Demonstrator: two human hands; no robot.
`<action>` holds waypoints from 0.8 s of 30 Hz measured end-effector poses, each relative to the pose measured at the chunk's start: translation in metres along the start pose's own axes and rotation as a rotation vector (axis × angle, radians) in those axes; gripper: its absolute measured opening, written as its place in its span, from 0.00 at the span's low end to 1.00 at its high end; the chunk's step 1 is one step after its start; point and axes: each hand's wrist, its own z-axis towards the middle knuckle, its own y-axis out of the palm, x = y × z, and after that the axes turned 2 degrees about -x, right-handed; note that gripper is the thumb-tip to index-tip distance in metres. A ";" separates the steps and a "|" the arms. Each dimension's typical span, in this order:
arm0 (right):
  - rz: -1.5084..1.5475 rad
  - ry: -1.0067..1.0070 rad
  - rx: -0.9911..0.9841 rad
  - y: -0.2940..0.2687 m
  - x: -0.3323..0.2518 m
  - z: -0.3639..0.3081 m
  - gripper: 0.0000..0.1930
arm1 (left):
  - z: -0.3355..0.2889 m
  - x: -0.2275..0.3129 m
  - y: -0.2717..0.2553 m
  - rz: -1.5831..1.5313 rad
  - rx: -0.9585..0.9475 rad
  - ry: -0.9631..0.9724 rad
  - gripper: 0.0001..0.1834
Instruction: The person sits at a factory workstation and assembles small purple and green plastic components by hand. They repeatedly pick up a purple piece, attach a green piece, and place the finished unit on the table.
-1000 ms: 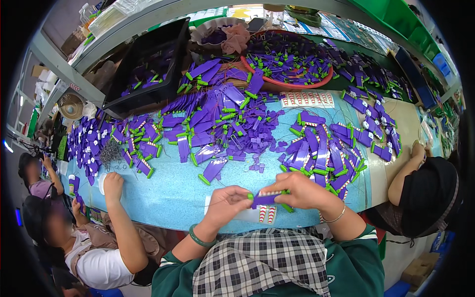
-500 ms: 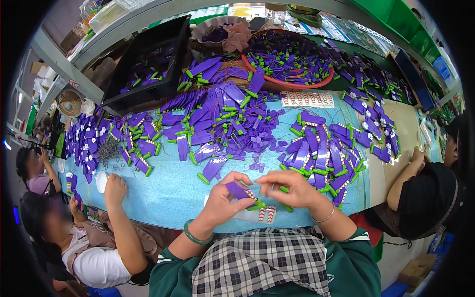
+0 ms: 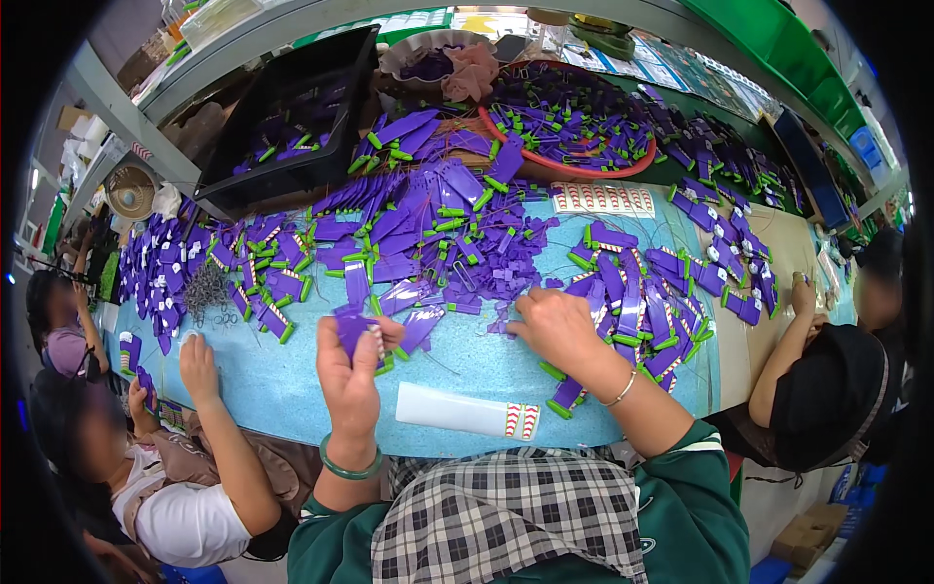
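Note:
My left hand (image 3: 352,375) is closed around a flat purple plastic piece (image 3: 352,329) with a striped sticker along its edge, held above the blue table top. Thumb and fingers hide part of it. Reaching forward, my right hand (image 3: 559,326) has its fingers bent and drawn together at the near edge of a heap of small purple pieces (image 3: 491,258). Whatever lies between those fingertips is too small to make out. Between my forearms, a white backing strip (image 3: 448,407) lies flat, bearing two red-and-white chevron stickers (image 3: 522,420) at its right end.
Purple-and-green pieces with striped stickers (image 3: 632,302) pile up beyond my right hand. A black tray (image 3: 292,107), a red-rimmed basket (image 3: 574,173) and a sticker sheet (image 3: 603,200) are at the back. Co-workers sit left and right; one's hand (image 3: 199,370) rests near dark metal bits (image 3: 206,292).
My hands have parted. The left moved left and up with its purple piece; the right went forward to the small purple pieces. The sticker strip between them is now uncovered.

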 end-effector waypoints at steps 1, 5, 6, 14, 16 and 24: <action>0.010 0.003 -0.006 0.002 -0.004 0.001 0.11 | 0.000 -0.001 0.000 -0.025 0.030 0.041 0.07; 0.082 0.016 -0.065 0.006 -0.007 0.000 0.12 | -0.002 -0.013 -0.001 -0.128 0.043 0.099 0.09; 0.131 0.010 -0.067 0.005 -0.002 -0.001 0.12 | -0.004 -0.016 0.000 -0.170 0.024 0.070 0.09; 0.685 -0.393 0.135 -0.018 -0.013 -0.022 0.09 | -0.029 -0.057 0.044 -0.510 -0.332 -0.626 0.07; 0.693 -0.401 0.177 -0.017 -0.016 -0.025 0.08 | -0.031 -0.055 0.053 -0.423 -0.345 -0.564 0.07; 1.381 0.238 -0.048 -0.001 -0.027 -0.042 0.05 | -0.037 -0.053 0.058 0.088 -0.282 -0.161 0.11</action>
